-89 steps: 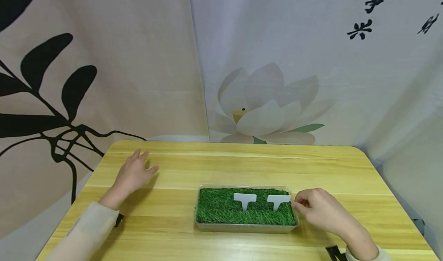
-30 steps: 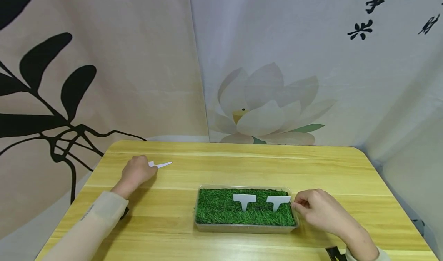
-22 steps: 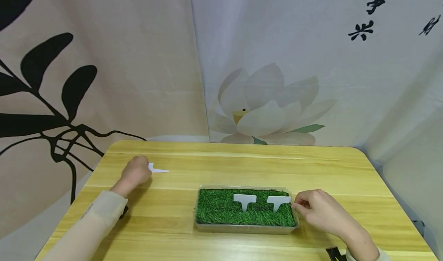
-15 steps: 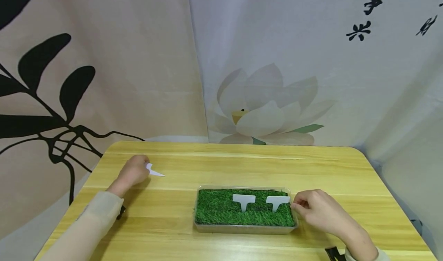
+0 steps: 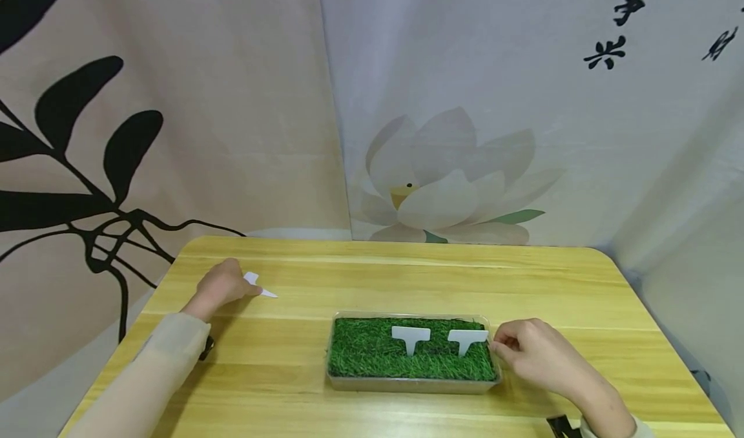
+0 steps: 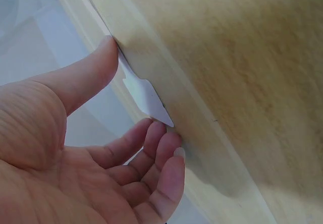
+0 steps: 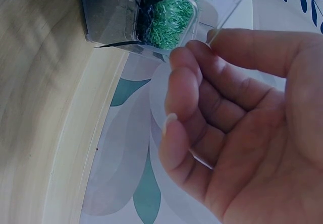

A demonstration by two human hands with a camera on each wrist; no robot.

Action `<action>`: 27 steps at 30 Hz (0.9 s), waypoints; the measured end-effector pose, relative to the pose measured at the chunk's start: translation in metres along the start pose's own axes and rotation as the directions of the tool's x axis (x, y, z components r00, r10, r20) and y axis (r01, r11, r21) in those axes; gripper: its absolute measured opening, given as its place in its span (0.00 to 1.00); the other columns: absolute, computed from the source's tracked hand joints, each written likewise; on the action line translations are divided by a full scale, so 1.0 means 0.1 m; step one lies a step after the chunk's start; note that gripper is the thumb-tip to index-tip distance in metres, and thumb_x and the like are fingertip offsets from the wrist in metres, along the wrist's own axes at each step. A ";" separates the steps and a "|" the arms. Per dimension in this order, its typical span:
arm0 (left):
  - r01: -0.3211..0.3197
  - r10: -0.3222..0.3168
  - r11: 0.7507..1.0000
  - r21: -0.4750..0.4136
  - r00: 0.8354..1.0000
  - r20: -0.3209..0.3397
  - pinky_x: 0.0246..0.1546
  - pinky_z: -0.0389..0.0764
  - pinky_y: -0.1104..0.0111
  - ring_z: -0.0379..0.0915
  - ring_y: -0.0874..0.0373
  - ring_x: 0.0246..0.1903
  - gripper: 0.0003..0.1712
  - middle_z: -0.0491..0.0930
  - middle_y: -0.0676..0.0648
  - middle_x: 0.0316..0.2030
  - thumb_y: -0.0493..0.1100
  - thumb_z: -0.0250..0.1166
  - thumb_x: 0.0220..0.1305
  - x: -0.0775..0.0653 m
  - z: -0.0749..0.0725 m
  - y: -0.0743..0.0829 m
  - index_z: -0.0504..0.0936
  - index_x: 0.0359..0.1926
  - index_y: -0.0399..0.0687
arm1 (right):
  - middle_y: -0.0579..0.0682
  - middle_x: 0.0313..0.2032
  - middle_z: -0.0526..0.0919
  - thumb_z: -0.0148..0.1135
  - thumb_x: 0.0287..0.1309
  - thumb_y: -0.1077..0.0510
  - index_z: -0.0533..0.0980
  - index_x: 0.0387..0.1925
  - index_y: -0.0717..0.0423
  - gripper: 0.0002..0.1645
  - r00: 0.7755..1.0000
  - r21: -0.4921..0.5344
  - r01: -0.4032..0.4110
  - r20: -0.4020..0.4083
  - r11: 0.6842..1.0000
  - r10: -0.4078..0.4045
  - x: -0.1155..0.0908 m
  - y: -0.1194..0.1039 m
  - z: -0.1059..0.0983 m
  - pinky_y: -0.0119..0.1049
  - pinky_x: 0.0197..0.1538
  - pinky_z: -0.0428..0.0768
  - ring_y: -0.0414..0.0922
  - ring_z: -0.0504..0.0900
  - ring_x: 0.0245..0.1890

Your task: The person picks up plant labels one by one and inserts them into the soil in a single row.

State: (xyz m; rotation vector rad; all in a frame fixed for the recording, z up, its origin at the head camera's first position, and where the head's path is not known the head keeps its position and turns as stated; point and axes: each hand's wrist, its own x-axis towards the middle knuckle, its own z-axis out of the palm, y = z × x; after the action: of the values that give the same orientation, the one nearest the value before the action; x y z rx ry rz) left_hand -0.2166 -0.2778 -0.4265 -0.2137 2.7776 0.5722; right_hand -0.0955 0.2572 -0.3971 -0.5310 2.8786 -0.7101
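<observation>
A white T-shaped plant label (image 5: 251, 278) is at my left hand (image 5: 223, 281), near the table's far left. In the left wrist view, the left thumb touches the stem of this label (image 6: 144, 95) and the curled fingertips meet its broad end. A clear plastic box (image 5: 407, 384) filled with green artificial grass (image 5: 372, 347) sits at the front middle. Two white T-shaped labels, a left one (image 5: 411, 334) and a right one (image 5: 467, 336), stand upright in the grass. My right hand (image 5: 537, 354) pinches the box's right rim (image 7: 229, 14) between thumb and forefinger.
The wooden table (image 5: 302, 341) has rounded far corners. Behind it hangs a pale curtain (image 5: 261, 134) with printed leaves, a lotus and black characters. Dark straps show at both wrists.
My left hand has gone from spread fingers to holding a label. The label has turned, its tip swinging toward me, and the thumb has shifted onto the stem. The right hand stays put.
</observation>
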 end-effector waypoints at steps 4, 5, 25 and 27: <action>0.013 -0.013 1.000 0.004 1.000 0.011 0.21 0.65 0.66 0.63 0.53 0.23 0.27 0.67 0.44 0.25 0.53 0.71 0.50 0.03 -0.02 0.02 0.69 0.34 0.36 | 0.32 0.19 0.74 0.62 0.60 0.54 0.79 0.24 0.39 0.09 1.000 -0.002 -0.002 -0.004 1.000 0.002 -0.01 0.00 0.00 0.29 0.25 0.68 0.31 0.68 0.18; 0.013 -0.013 1.000 0.001 1.000 0.017 0.22 0.66 0.66 0.63 0.53 0.23 0.28 0.68 0.44 0.25 0.53 0.72 0.50 0.03 -0.02 0.02 0.69 0.35 0.35 | 0.32 0.19 0.74 0.62 0.60 0.55 0.79 0.24 0.39 0.09 1.000 0.000 -0.001 -0.004 1.000 0.001 -0.01 0.00 -0.01 0.29 0.25 0.68 0.31 0.68 0.18; 0.001 -0.002 0.999 -0.042 1.000 -0.017 0.19 0.66 0.68 0.64 0.55 0.20 0.17 0.72 0.44 0.21 0.45 0.72 0.51 0.06 -0.02 0.00 0.76 0.24 0.37 | 0.32 0.18 0.73 0.62 0.59 0.54 0.79 0.24 0.40 0.09 1.000 0.000 -0.003 -0.011 1.000 0.003 -0.02 -0.01 -0.01 0.29 0.25 0.68 0.31 0.68 0.18; -0.021 0.018 0.998 -0.063 0.999 -0.048 0.19 0.67 0.68 0.65 0.54 0.21 0.14 0.73 0.44 0.23 0.41 0.72 0.50 0.06 -0.03 -0.03 0.77 0.24 0.36 | 0.32 0.18 0.74 0.62 0.60 0.54 0.79 0.24 0.39 0.09 1.000 0.003 -0.003 -0.008 1.000 0.003 -0.02 0.00 -0.01 0.29 0.25 0.68 0.30 0.68 0.18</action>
State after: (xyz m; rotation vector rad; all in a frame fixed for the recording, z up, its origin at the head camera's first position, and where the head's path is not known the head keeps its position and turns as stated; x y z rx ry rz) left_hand -0.2229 -0.2821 -0.4271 -0.2164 2.8122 0.6688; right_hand -0.0940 0.2578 -0.3962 -0.5243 2.8850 -0.7180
